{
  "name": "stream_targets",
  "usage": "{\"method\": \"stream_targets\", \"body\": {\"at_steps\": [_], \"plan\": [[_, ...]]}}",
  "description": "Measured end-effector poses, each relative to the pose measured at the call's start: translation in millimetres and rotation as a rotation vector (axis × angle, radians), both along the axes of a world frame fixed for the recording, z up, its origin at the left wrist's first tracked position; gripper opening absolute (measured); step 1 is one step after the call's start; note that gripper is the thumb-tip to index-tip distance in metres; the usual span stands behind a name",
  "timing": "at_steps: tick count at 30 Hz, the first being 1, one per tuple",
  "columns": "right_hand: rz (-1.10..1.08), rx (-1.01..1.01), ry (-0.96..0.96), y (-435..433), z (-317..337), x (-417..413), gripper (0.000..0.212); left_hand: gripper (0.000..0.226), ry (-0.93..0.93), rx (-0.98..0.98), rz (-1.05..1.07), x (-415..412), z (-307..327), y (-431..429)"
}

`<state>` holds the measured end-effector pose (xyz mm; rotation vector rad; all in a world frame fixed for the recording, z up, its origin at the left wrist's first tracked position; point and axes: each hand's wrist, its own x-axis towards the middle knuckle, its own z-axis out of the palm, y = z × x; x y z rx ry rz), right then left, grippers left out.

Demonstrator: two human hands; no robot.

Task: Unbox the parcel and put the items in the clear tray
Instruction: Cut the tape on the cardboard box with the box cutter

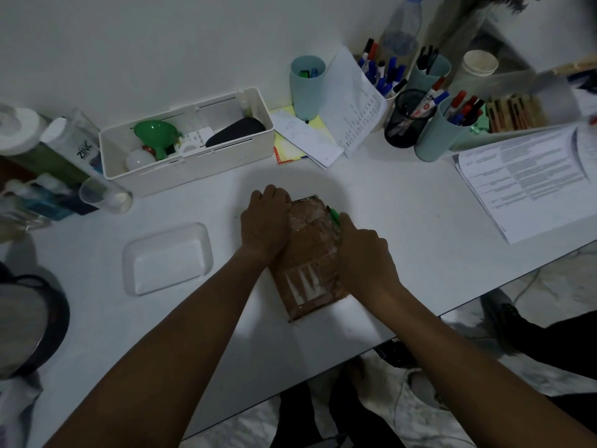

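The left hand (266, 218) grips the parcel (310, 263); the right hand (365, 253) holds what seems a green cutter (334, 216). Slit the tape shallowly, sparing the contents.

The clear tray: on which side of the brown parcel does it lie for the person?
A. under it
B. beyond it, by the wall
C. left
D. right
C: the clear tray lies left of the brown parcel, apart from it; the left hand holds the parcel, the right hand a green tool at its right edge.
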<state>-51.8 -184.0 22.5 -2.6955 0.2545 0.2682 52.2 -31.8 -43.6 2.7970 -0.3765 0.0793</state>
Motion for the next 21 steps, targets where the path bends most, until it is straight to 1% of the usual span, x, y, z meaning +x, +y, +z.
{"method": "stream_targets", "body": {"at_steps": [3,8,11,17,20,21], "plan": [[-0.008,0.027,-0.02,-1,-6,1,0.056,0.013,0.007,-0.032,0.008,0,-1,1],[-0.016,0.057,-0.009,-1,-11,4,0.048,0.015,0.033,-0.102,0.027,2,-2,4],[-0.002,0.06,0.012,0,-11,3,0.045,0.016,0.044,-0.11,0.024,4,-3,5],[-0.024,0.026,0.08,1,-14,-10,0.053,0.015,0.021,-0.092,0.015,4,-4,3],[-0.003,-0.038,0.111,2,-17,-14,0.064,0.017,0.024,-0.092,0.011,5,-3,1],[-0.006,-0.04,0.097,2,-17,-14,0.064,0.016,0.026,-0.095,0.015,4,-3,1]]}}
